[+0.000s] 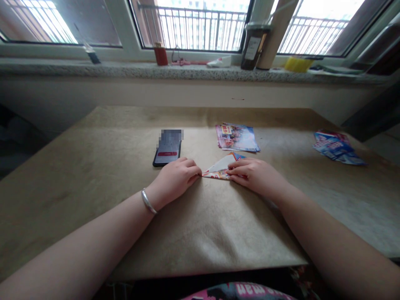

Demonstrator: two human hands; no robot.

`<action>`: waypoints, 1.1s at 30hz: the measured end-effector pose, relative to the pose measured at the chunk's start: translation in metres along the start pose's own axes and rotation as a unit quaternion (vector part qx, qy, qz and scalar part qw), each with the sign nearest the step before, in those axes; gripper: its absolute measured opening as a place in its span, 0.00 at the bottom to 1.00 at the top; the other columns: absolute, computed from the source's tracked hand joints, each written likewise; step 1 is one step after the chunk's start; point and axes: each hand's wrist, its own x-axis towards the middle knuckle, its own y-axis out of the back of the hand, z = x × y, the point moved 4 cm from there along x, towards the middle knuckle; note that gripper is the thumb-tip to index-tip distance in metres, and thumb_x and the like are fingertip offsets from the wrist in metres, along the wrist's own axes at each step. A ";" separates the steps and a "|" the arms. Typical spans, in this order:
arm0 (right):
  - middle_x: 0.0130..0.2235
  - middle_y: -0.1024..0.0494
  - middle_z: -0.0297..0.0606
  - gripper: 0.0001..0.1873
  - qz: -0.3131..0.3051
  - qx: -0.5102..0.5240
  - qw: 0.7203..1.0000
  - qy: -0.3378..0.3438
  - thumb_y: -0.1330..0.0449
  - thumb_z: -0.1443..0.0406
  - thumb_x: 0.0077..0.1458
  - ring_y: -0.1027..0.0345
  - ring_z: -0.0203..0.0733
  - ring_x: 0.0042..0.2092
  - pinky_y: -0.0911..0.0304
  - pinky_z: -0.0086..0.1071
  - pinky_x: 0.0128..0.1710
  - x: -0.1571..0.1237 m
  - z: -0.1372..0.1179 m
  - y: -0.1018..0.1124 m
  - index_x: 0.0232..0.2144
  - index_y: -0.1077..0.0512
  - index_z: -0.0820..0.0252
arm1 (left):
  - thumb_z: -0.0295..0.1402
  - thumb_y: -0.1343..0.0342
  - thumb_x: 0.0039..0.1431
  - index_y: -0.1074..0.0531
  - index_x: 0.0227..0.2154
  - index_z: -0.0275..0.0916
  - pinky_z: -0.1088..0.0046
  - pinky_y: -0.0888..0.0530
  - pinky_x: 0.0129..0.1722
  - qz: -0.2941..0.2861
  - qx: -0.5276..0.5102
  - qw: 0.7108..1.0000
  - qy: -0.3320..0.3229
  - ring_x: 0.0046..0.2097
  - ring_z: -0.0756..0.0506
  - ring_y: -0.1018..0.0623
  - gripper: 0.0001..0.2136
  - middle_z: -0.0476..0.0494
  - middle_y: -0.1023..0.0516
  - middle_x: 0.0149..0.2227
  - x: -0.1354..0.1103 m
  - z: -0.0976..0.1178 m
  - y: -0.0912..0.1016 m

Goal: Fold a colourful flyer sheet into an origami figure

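Note:
A folded colourful paper sheet [220,168] lies on the brown table [93,166] in front of me, shaped into a triangle. My left hand [175,179], with a silver bangle on its wrist, has its fingers curled and pinches the sheet's left corner. My right hand [254,175] presses down on the sheet's right part with its fingers closed on the fold. Both forearms rest over the table's near side.
A black phone [168,152] lies just beyond my left hand. A stack of printed leaflets [236,137] sits behind the folded sheet, and more leaflets [336,147] lie at the far right. The windowsill [125,71] carries a red cup [161,55], a dark jar [253,48] and a yellow item [298,63].

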 end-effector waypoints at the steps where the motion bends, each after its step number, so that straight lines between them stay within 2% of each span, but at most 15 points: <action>1: 0.44 0.20 0.35 0.12 -0.001 0.001 1.000 -0.001 0.44 0.62 0.59 0.27 0.40 0.42 0.33 0.32 0.44 0.000 0.001 0.000 0.38 0.21 0.53 | 0.29 0.50 0.63 0.24 0.34 0.39 0.71 0.30 0.37 -0.006 0.011 1.000 -0.009 0.36 0.46 0.28 0.09 0.44 0.25 0.35 0.000 0.001 0.001; 4: 0.44 0.21 0.35 0.12 0.000 0.004 1.000 -0.003 0.44 0.62 0.59 0.27 0.40 0.42 0.33 0.33 0.44 -0.001 0.002 -0.002 0.38 0.21 0.53 | 0.28 0.51 0.63 0.24 0.34 0.39 0.72 0.30 0.36 -0.035 0.035 0.998 -0.046 0.36 0.47 0.28 0.10 0.45 0.25 0.35 -0.002 0.003 0.003; 9: 0.44 0.21 0.35 0.12 0.000 0.001 1.000 -0.004 0.45 0.62 0.59 0.27 0.40 0.43 0.33 0.33 0.44 -0.001 0.002 -0.004 0.37 0.21 0.53 | 0.26 0.51 0.62 0.24 0.41 0.44 0.73 0.29 0.38 -0.070 0.030 0.995 -0.063 0.37 0.48 0.26 0.13 0.46 0.24 0.38 -0.005 -0.001 0.009; 14: 0.44 0.21 0.35 0.12 0.007 0.002 1.000 0.000 0.45 0.62 0.59 0.27 0.40 0.42 0.33 0.32 0.43 -0.002 0.005 -0.004 0.37 0.21 0.53 | 0.25 0.51 0.60 0.23 0.37 0.43 0.73 0.29 0.38 -0.092 0.031 0.993 -0.068 0.38 0.48 0.25 0.12 0.47 0.24 0.38 -0.008 -0.003 0.014; 18: 0.44 0.21 0.36 0.11 0.010 0.004 1.000 0.002 0.44 0.63 0.59 0.27 0.40 0.42 0.33 0.32 0.43 -0.002 0.004 -0.005 0.37 0.21 0.54 | 0.29 0.51 0.62 0.25 0.34 0.38 0.71 0.28 0.39 -0.071 0.025 0.996 -0.046 0.37 0.47 0.25 0.09 0.44 0.25 0.35 -0.007 -0.004 0.012; 20: 0.44 0.21 0.37 0.12 0.012 -0.003 1.000 -0.001 0.44 0.62 0.59 0.27 0.41 0.42 0.33 0.33 0.43 -0.002 0.003 -0.004 0.38 0.21 0.54 | 0.30 0.51 0.62 0.27 0.40 0.37 0.70 0.27 0.41 -0.043 0.010 0.998 -0.049 0.39 0.47 0.25 0.09 0.42 0.25 0.40 -0.005 -0.002 0.010; 22: 0.45 0.21 0.37 0.12 0.015 -0.014 1.000 -0.007 0.45 0.62 0.59 0.28 0.42 0.43 0.33 0.34 0.44 -0.001 0.000 -0.003 0.39 0.21 0.54 | 0.29 0.51 0.62 0.31 0.50 0.38 0.67 0.28 0.46 -0.018 -0.016 0.997 -0.069 0.46 0.45 0.26 0.14 0.41 0.27 0.48 -0.005 0.001 0.007; 23: 0.45 0.21 0.37 0.12 0.016 -0.019 1.000 -0.009 0.45 0.62 0.60 0.28 0.42 0.44 0.33 0.35 0.44 -0.001 -0.001 -0.002 0.39 0.21 0.55 | 0.29 0.52 0.62 0.33 0.51 0.39 0.67 0.28 0.47 -0.012 -0.024 0.997 -0.078 0.47 0.45 0.27 0.15 0.41 0.28 0.50 -0.005 0.004 0.005; 26: 0.43 0.21 0.37 0.13 0.019 -0.027 0.999 -0.009 0.46 0.62 0.60 0.28 0.43 0.43 0.34 0.35 0.44 0.001 -0.006 -0.001 0.38 0.21 0.56 | 0.30 0.51 0.63 0.34 0.53 0.38 0.64 0.30 0.51 -0.002 -0.027 0.994 -0.104 0.50 0.43 0.29 0.16 0.40 0.28 0.51 -0.006 0.012 0.001; 29: 0.41 0.21 0.38 0.13 0.018 -0.022 1.000 -0.010 0.46 0.63 0.60 0.29 0.42 0.42 0.34 0.34 0.45 0.002 -0.009 -0.001 0.36 0.21 0.58 | 0.31 0.52 0.64 0.33 0.52 0.37 0.63 0.30 0.52 0.000 -0.023 0.996 -0.081 0.50 0.43 0.30 0.15 0.39 0.28 0.49 -0.005 0.019 0.000; 33: 0.42 0.22 0.36 0.15 0.017 0.003 1.000 0.007 0.47 0.68 0.59 0.30 0.40 0.43 0.36 0.32 0.44 0.004 -0.015 -0.002 0.44 0.24 0.53 | 0.31 0.53 0.64 0.33 0.51 0.35 0.61 0.29 0.50 0.000 -0.011 0.998 -0.060 0.47 0.43 0.29 0.14 0.38 0.27 0.45 -0.004 0.026 0.002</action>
